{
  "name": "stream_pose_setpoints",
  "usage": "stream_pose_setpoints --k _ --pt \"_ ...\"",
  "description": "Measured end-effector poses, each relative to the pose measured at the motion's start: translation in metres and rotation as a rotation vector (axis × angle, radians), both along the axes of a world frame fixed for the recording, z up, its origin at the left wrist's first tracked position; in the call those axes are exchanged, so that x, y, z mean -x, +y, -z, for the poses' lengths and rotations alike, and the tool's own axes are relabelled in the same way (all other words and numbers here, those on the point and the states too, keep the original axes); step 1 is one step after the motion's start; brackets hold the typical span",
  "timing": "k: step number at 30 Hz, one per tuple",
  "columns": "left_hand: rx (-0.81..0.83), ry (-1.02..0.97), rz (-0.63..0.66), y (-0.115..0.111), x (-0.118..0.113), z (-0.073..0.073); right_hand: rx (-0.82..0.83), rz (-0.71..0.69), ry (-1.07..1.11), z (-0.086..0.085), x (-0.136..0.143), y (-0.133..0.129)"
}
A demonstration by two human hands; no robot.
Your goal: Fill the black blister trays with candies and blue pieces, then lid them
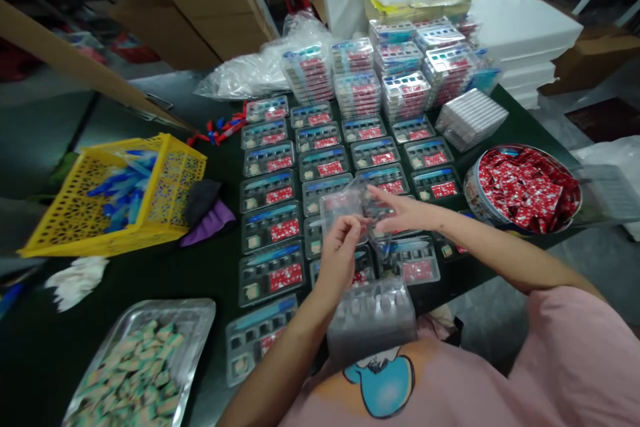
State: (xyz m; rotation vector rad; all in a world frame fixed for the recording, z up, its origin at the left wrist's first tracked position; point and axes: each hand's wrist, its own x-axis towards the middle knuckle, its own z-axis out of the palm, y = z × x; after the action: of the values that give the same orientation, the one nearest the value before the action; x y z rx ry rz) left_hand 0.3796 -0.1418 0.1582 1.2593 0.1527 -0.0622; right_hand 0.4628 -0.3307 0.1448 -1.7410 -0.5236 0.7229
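A clear plastic cover (345,201) is between my hands above the rows of filled trays. My left hand (346,240) is closed on its near edge, thumb and fingers pinched. My right hand (397,210) has its fingers apart at the cover's right side, touching or very near it; the clear plastic blurs there. Below them, a filled tray (285,277) holds a blue pen, a red packet and a small beige-green piece, like the others around it. Close to my body stands a stack of clear covers (373,320).
A yellow basket (170,193) of blue pens stands left, a metal tray (197,327) of beige-green pieces front left. A round tin (473,180) of red packets is right. Stacked filled trays (357,93) rise at the back.
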Motion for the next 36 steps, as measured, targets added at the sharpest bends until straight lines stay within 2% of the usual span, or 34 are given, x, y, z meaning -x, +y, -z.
stream_pose_setpoints --k 4,6,8,11,14,18,21,24,32,36 --pt "-0.240 -0.123 0.115 0.001 0.009 0.001 0.019 -0.080 0.023 0.001 0.032 0.012" --pt "-0.295 -0.144 0.201 0.003 0.011 -0.003 0.030 -0.102 -0.034 0.000 0.037 0.005" --pt "-0.316 -0.130 0.277 0.006 0.014 -0.008 0.064 -0.110 -0.183 -0.004 0.033 -0.011" --pt "-0.311 -0.085 0.291 0.013 0.018 -0.009 0.215 -0.078 -0.496 -0.013 0.010 -0.053" --pt "-0.285 -0.043 0.222 0.022 0.023 -0.005 0.512 -0.059 -0.709 -0.013 -0.026 -0.102" --pt "-0.267 -0.006 0.156 0.030 0.029 0.002 0.890 -0.204 -0.781 0.010 -0.063 -0.144" --pt "-0.270 0.015 0.142 0.033 0.032 0.002 1.022 -0.328 -0.775 0.031 -0.075 -0.154" --pt "-0.282 0.030 0.115 0.034 0.032 0.000 1.051 -0.362 -0.760 0.046 -0.077 -0.155" --pt "-0.301 0.064 0.080 0.039 0.031 0.002 1.040 -0.320 -0.646 0.068 -0.075 -0.156" --pt "-0.303 0.031 0.062 0.047 0.037 0.006 0.982 -0.312 -0.626 0.067 -0.074 -0.165"
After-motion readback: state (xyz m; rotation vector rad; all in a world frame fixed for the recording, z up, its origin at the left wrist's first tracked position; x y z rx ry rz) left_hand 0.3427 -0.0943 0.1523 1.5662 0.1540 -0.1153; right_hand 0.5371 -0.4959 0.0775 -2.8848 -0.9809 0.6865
